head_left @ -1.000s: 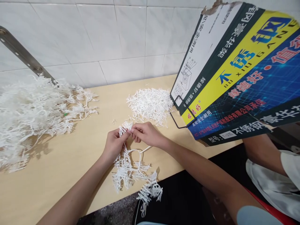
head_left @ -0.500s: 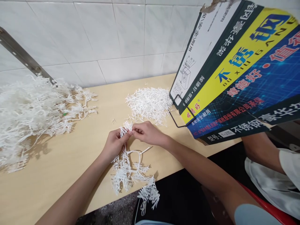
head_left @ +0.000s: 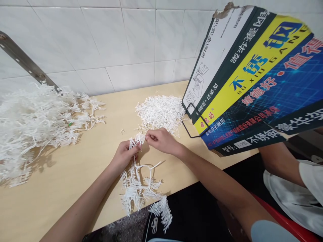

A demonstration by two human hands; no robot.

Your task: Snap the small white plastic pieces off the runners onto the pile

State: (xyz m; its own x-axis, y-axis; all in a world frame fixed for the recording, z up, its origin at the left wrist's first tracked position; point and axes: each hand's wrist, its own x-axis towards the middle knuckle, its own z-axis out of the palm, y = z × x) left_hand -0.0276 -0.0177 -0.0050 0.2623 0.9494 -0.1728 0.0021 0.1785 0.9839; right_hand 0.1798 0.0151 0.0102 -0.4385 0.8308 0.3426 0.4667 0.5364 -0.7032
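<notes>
My left hand (head_left: 123,155) pinches the top of a white branched plastic sprig (head_left: 133,191) between thumb and fingers. Fine white prongs stick up above the thumb. The rest of the sprig trails down over the table, and its lowest cluster hangs past the front edge. Just to the right, my right hand (head_left: 163,141) is closed, thumb against curled fingers, a small gap from the prongs. Whatever it may hold is too small to make out. Directly behind it lies a pile of short white plastic bits (head_left: 161,111).
A large tangled heap of white branched sprigs (head_left: 37,117) covers the table's left side. A printed cardboard sheet (head_left: 252,97) stands tilted at the right, with a black wire stand (head_left: 188,131) at its lower corner. Beyond it shows another person's arm (head_left: 280,163). A metal bar (head_left: 25,60) slants along the tiled wall.
My right hand has drawn slightly right, away from the prongs and from my left hand. My left hand keeps its hold, and the trailing sprig has shifted a little lower.
</notes>
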